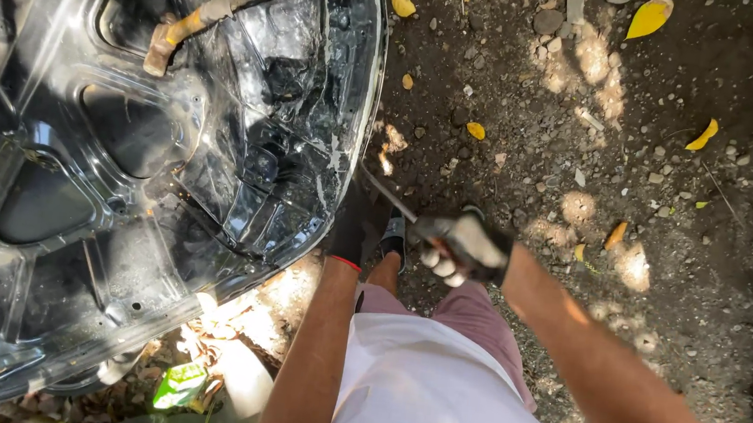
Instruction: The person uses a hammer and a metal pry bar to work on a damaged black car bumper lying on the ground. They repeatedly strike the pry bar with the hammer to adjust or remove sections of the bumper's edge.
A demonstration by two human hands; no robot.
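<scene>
- Metal rod [385,191]: a thin, pale bar slanting from the right hand up and to the left; its far tip meets the right-hand rim of the car panel.
- Right hand [463,246]: gloved in black and grey, closed around the near end of the metal rod, just right of the panel's rim.
- Left hand [355,228]: in a dark glove with a red cuff, resting against the lower right rim of the car panel, directly under the rod's tip; whether its fingers are curled or flat cannot be told.
- Car panel [123,169]: a large black stamped-metal sheet with cut-outs, lying inner side up and filling the left half of the scene.
- Rusty pipe [211,13]: lies diagonally on the far part of the panel.
- Ground [661,128]: dark soil with gravel, lit in patches, on the right.
- Yellow leaves [648,17]: scattered over the far and right ground.
- Green leaf [180,386]: near the panel's near edge.
</scene>
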